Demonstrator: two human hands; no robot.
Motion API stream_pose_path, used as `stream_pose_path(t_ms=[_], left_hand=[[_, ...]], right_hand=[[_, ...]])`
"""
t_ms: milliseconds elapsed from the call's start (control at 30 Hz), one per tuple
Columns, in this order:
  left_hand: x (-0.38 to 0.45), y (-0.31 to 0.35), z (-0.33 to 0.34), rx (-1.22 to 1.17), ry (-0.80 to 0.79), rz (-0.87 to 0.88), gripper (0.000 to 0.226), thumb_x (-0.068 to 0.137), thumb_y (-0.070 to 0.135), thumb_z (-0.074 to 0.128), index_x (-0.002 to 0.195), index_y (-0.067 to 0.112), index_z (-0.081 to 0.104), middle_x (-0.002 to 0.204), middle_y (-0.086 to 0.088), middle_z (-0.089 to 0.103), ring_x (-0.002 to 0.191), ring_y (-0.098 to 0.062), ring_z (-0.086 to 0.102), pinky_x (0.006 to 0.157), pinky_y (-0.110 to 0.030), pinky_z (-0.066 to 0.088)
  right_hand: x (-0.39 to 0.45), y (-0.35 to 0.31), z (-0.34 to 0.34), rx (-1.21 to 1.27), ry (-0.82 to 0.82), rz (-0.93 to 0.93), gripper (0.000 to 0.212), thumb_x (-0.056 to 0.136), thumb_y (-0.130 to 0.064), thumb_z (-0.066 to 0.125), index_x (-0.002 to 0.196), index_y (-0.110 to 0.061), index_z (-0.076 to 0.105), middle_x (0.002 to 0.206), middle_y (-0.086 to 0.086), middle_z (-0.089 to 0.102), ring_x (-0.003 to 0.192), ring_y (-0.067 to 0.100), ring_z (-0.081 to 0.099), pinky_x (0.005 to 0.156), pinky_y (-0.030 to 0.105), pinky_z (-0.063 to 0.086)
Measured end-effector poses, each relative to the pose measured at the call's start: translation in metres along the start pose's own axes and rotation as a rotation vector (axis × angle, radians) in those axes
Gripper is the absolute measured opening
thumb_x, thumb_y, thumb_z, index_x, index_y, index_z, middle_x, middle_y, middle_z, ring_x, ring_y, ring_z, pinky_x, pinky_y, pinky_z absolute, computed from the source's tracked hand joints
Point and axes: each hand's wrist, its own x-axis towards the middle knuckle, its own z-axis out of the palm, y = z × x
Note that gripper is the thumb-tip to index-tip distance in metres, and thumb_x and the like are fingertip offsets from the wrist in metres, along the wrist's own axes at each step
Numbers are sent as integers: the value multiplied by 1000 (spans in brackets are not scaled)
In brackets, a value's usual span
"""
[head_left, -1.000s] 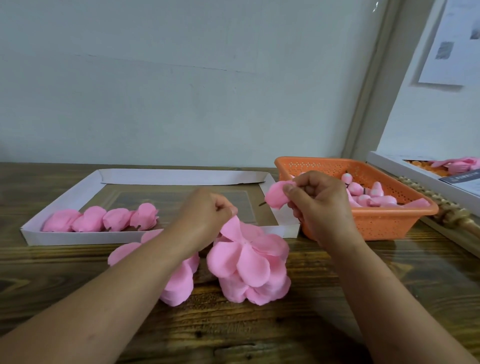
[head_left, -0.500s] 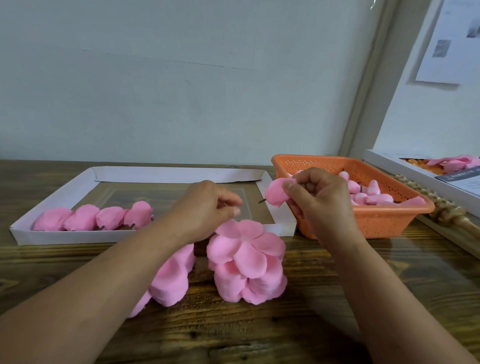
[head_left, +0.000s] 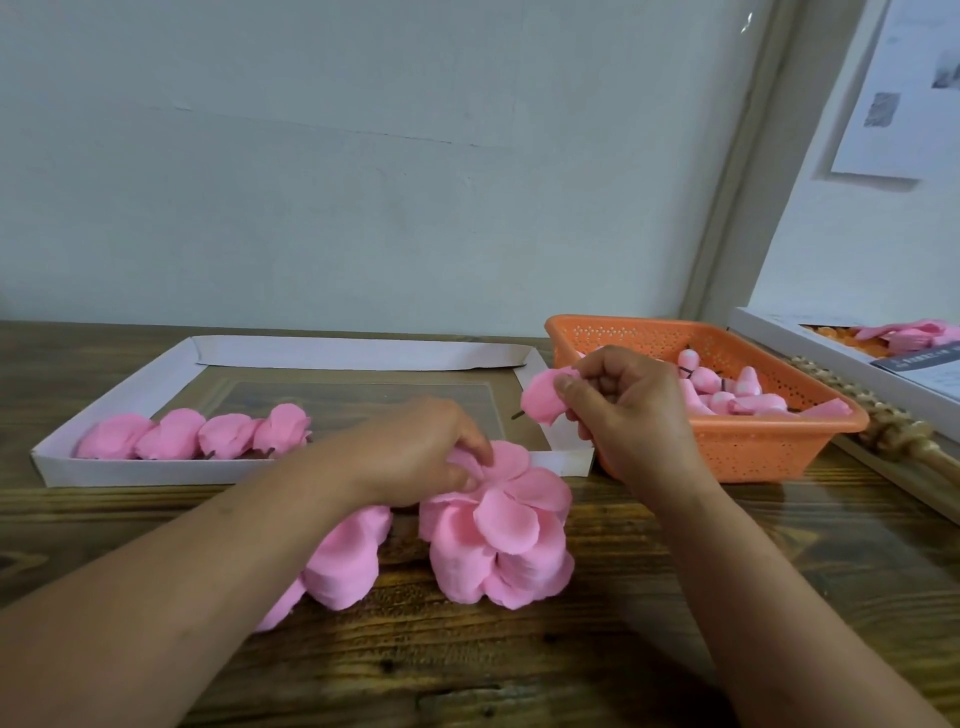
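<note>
Bud (head_left: 543, 400) of pink fabric sat pinched in the right hand (head_left: 628, 410), held up just over the white tray's (head_left: 311, 470) near corner, fingers curled tight round it, wrist bent inward. Lower down, the left hand (head_left: 421, 457) lay across, forearm slanting in, fingertips nipping the top petal of the petal stack (head_left: 498, 530) on the counter (head_left: 467, 665). Just beside the right hand stood the orange basket (head_left: 753, 452).

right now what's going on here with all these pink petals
A person is making pink flowers. The right hand pinches a pink bud beside the orange basket, while the left hand pinches a petal on the loose petal stack on the table. Four wrapped buds lie in the white tray.
</note>
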Motion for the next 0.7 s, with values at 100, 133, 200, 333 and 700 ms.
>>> stream_pose_path(t_ms=[100, 133, 200, 333, 700], left_hand=[[0, -1, 2, -2, 58, -6, 19, 86, 23, 67, 105, 24, 71, 114, 11, 67, 98, -6, 58, 74, -18, 38], [-1, 0, 3, 7, 74, -2, 17, 87, 22, 66, 103, 23, 71, 111, 10, 68, 96, -7, 58, 71, -18, 38], [-1, 2, 5, 30, 110, 10, 16, 87, 22, 65, 102, 22, 69, 107, 8, 68, 93, -10, 58, 68, -19, 38], [-2, 7, 5, 67, 131, 28, 8, 87, 21, 65, 93, 16, 69, 102, 3, 67, 93, -15, 59, 76, -27, 46], [-6, 11, -4, 26, 221, 90, 7, 87, 19, 64, 84, 12, 63, 89, 3, 59, 83, -15, 54, 74, -30, 42]], right_hand=[[1, 0, 1, 14, 6, 4, 9, 85, -3, 64, 77, -3, 61, 66, 29, 60, 53, 23, 48, 52, 34, 40], [1, 0, 1, 13, 7, 4, 9, 85, -3, 64, 76, -3, 61, 66, 28, 60, 53, 22, 48, 52, 33, 40], [1, 0, 0, 4, 6, 3, 10, 85, -4, 64, 75, -5, 61, 66, 27, 60, 53, 21, 47, 51, 32, 39], [0, 0, -1, 7, 6, -1, 16, 85, -5, 64, 72, -12, 60, 66, 27, 60, 51, 19, 47, 49, 28, 39], [2, 3, -2, 20, 12, 6, 14, 85, -5, 64, 73, -11, 61, 60, 20, 59, 50, 15, 47, 47, 26, 39]])
